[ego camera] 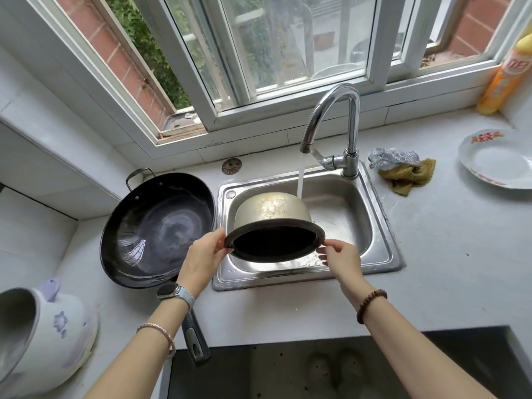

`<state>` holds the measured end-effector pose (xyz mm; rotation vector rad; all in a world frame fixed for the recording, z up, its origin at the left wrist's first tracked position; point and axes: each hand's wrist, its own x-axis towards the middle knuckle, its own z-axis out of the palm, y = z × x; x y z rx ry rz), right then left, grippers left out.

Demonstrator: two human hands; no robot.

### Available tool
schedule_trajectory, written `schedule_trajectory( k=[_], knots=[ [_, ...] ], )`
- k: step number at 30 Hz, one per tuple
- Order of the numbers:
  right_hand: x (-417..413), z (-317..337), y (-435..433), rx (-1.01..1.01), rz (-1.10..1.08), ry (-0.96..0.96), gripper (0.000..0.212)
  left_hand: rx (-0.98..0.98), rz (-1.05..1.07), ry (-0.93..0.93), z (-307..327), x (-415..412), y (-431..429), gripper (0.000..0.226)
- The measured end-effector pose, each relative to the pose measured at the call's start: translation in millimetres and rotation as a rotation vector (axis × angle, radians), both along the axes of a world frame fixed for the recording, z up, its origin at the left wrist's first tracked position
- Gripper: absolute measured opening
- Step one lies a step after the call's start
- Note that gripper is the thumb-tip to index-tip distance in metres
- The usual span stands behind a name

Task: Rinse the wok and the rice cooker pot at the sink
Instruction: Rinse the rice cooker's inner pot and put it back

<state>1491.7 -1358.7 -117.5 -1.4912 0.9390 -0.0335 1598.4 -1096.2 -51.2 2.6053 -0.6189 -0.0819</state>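
- Across the pale countertop (446,254), everything you need sits around the basin; the near edge is cut off by the frame.
- Your wok (155,226) lies open side up on the counter just left of the steel sink (383,226). Your left forearm hides part of its long handle (195,335).
- A white rice cooker body (51,326) with a purple print sits at the far left, cut by the frame edge.
- You hold the rice cooker pot (270,208) over the sink, tipped on its side, mouth towards you. Its inside is too dark to read.
- A white plate (498,159) on the right is clipped by the frame.
- Water (300,180) runs from the faucet (331,110) and drops behind the pot's right shoulder; you cannot tell whether it strikes the pot.
- Your left hand (201,254) pinches the pot's rim on the left.
- Your right hand (339,254) pinches the rim on the right with its fingertips.
- A yellow cloth (408,175) and a grey mesh scourer (394,156) lie bunched beside the faucet.
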Motion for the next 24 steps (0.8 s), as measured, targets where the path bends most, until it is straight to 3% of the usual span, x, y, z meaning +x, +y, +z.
schedule_trajectory(
  k=[6, 16, 24],
  knots=[
    [3, 13, -14, 0.261, -0.156, 0.012, 0.032, -0.017, -0.008, -0.005, -6, -1, -19, 0.027],
    [1, 6, -49, 0.462, -0.233, 0.083, 0.04, 0.011, -0.072, 0.01, -23, 5, -54, 0.028],
    [9, 2, -67, 0.602, -0.288, 0.093, 0.026, 0.026, -0.066, 0.017, -35, 16, -70, 0.028]
  ],
)
